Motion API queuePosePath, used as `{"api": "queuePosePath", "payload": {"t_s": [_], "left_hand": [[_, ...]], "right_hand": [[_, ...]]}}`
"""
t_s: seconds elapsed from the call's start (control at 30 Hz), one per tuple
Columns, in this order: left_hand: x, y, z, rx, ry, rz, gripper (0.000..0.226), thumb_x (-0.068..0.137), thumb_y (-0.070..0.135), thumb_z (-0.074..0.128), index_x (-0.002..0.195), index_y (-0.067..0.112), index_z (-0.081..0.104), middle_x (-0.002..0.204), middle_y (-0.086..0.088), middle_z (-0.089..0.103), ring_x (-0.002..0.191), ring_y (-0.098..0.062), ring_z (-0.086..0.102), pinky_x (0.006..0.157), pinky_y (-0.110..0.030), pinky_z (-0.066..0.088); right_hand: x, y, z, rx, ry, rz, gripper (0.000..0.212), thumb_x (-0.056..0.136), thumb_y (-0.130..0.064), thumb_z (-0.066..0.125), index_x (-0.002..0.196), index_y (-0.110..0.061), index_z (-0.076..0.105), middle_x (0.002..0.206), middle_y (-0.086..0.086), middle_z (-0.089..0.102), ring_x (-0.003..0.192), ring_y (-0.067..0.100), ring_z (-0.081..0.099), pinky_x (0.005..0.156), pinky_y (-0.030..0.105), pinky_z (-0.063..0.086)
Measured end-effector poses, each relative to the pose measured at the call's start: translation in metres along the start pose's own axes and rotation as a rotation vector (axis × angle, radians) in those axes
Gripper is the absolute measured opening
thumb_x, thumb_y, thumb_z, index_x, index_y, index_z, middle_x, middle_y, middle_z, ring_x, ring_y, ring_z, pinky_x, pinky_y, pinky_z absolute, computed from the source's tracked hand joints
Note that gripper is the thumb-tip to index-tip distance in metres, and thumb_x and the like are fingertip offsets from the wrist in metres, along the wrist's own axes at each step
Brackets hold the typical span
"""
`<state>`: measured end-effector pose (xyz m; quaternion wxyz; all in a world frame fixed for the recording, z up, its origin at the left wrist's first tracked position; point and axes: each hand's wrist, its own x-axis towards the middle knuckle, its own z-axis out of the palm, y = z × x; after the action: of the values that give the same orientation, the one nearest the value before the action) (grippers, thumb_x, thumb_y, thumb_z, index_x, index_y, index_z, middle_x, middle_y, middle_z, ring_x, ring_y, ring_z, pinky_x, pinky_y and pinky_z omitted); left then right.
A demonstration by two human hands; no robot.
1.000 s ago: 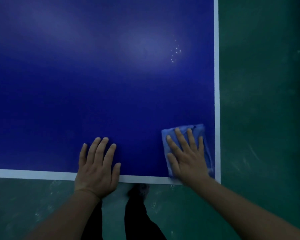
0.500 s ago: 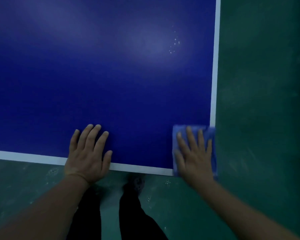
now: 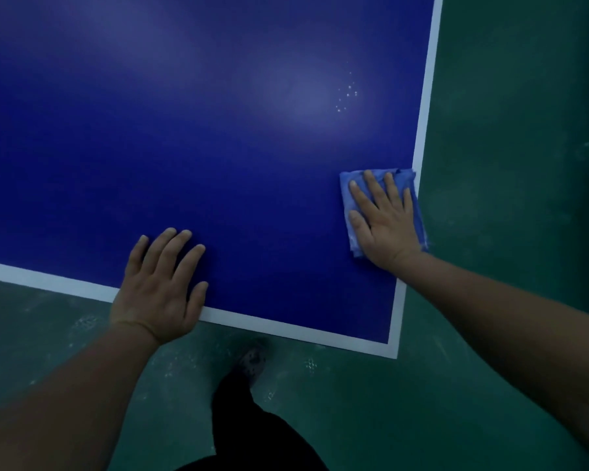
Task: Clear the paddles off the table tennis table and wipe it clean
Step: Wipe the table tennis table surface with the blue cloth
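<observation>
The dark blue table tennis table [image 3: 218, 147] fills the view, white border along its near and right edges, green floor [image 3: 507, 130] beyond. Left hand [image 3: 160, 287] lies flat at the near edge, fingers straight, slightly spread. Right hand [image 3: 385, 219] presses the folded blue cloth [image 3: 349, 185] at the right edge, fingers spread. Water droplets [image 3: 347, 95] glint farther up.

The surface [image 3: 218, 137] runs out of view at the top and left edges. The right hand [image 3: 385, 219] covers most of the blue cloth [image 3: 349, 188]. Both forearms are cut off at the bottom. The shoe [image 3: 252, 363] is too dim to make out.
</observation>
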<state>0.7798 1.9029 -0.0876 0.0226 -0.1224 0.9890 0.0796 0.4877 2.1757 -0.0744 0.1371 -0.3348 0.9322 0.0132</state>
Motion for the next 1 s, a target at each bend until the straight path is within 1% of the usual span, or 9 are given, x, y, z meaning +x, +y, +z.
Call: {"api": "queuePosePath", "payload": {"t_s": [0.17,0.33,0.5,0.57,0.67,0.73,0.8,0.87,1.0], "left_hand": [[-0.001,0.002,-0.003,0.005,-0.012,-0.011,0.063,0.092,0.043,0.037,0.135,0.002,0.056,0.147,-0.021,0.045,0.141,-0.040,0.038,0.117,-0.062,0.023],[-0.001,0.007,-0.006,0.026,-0.027,-0.042,0.062,0.092,0.043,0.037,0.136,0.004,0.057,0.148,-0.019,0.046,0.141,-0.038,0.038,0.118,-0.060,0.024],[-0.004,0.008,-0.005,0.075,-0.044,-0.061,0.061,0.094,0.042,0.035,0.139,0.005,0.055,0.150,-0.018,0.044,0.143,-0.038,0.037,0.119,-0.059,0.024],[-0.003,0.008,-0.006,0.093,-0.060,-0.067,0.060,0.095,0.041,0.035,0.139,0.005,0.055,0.151,-0.018,0.044,0.143,-0.038,0.037,0.118,-0.060,0.024],[-0.006,0.013,-0.005,0.128,-0.071,-0.126,0.060,0.097,0.040,0.032,0.142,0.008,0.053,0.153,-0.018,0.043,0.144,-0.038,0.036,0.117,-0.061,0.026],[-0.011,0.024,-0.004,0.152,-0.082,-0.231,0.061,0.099,0.041,0.027,0.146,0.009,0.049,0.154,-0.019,0.041,0.145,-0.038,0.035,0.118,-0.060,0.024],[-0.017,0.039,-0.003,0.169,-0.081,-0.397,0.065,0.100,0.043,0.020,0.149,0.007,0.046,0.155,-0.020,0.038,0.147,-0.037,0.031,0.120,-0.058,0.021],[-0.019,0.064,-0.004,0.123,-0.035,-0.629,0.068,0.100,0.043,0.019,0.150,0.003,0.041,0.158,-0.020,0.033,0.149,-0.036,0.025,0.123,-0.055,0.016],[0.005,0.157,0.010,-0.167,0.187,-1.148,0.066,0.101,0.040,0.026,0.154,0.002,0.028,0.163,-0.020,0.016,0.153,-0.033,0.008,0.125,-0.046,0.005]], "right_hand": [[0.012,0.006,-0.001,0.011,0.017,-0.014,0.068,0.095,-0.063,0.007,0.159,-0.038,0.010,0.168,-0.010,0.001,0.155,0.021,-0.007,0.123,0.054,-0.004],[0.020,0.012,0.000,0.024,0.038,-0.034,0.069,0.094,-0.064,0.006,0.158,-0.040,0.009,0.168,-0.011,-0.001,0.155,0.022,-0.008,0.122,0.057,-0.006],[0.030,0.016,0.005,0.039,0.046,-0.069,0.070,0.093,-0.065,0.005,0.159,-0.041,0.010,0.168,-0.012,-0.002,0.155,0.021,-0.009,0.120,0.053,-0.012],[0.035,0.018,0.005,0.033,0.054,-0.082,0.070,0.093,-0.065,0.005,0.159,-0.041,0.010,0.168,-0.012,-0.002,0.155,0.021,-0.009,0.120,0.054,-0.012],[0.044,0.024,0.005,0.009,0.054,-0.133,0.069,0.094,-0.064,0.007,0.159,-0.042,0.010,0.168,-0.012,-0.001,0.155,0.022,-0.008,0.121,0.055,-0.009],[0.053,0.029,0.003,-0.019,0.037,-0.178,0.068,0.093,-0.064,0.006,0.158,-0.042,0.007,0.168,-0.013,-0.004,0.154,0.021,-0.010,0.121,0.056,-0.010],[0.061,0.032,0.000,-0.052,0.009,-0.236,0.069,0.093,-0.064,0.004,0.158,-0.043,0.004,0.167,-0.014,-0.007,0.154,0.021,-0.012,0.121,0.056,-0.010],[0.067,0.033,-0.005,-0.080,-0.002,-0.308,0.069,0.093,-0.062,0.004,0.159,-0.041,0.005,0.168,-0.012,-0.006,0.154,0.022,-0.010,0.122,0.057,-0.009],[0.074,0.024,-0.014,-0.088,0.031,-0.463,0.065,0.097,-0.053,0.014,0.159,-0.034,0.022,0.169,-0.003,0.010,0.154,0.033,0.006,0.119,0.065,0.005]]}}
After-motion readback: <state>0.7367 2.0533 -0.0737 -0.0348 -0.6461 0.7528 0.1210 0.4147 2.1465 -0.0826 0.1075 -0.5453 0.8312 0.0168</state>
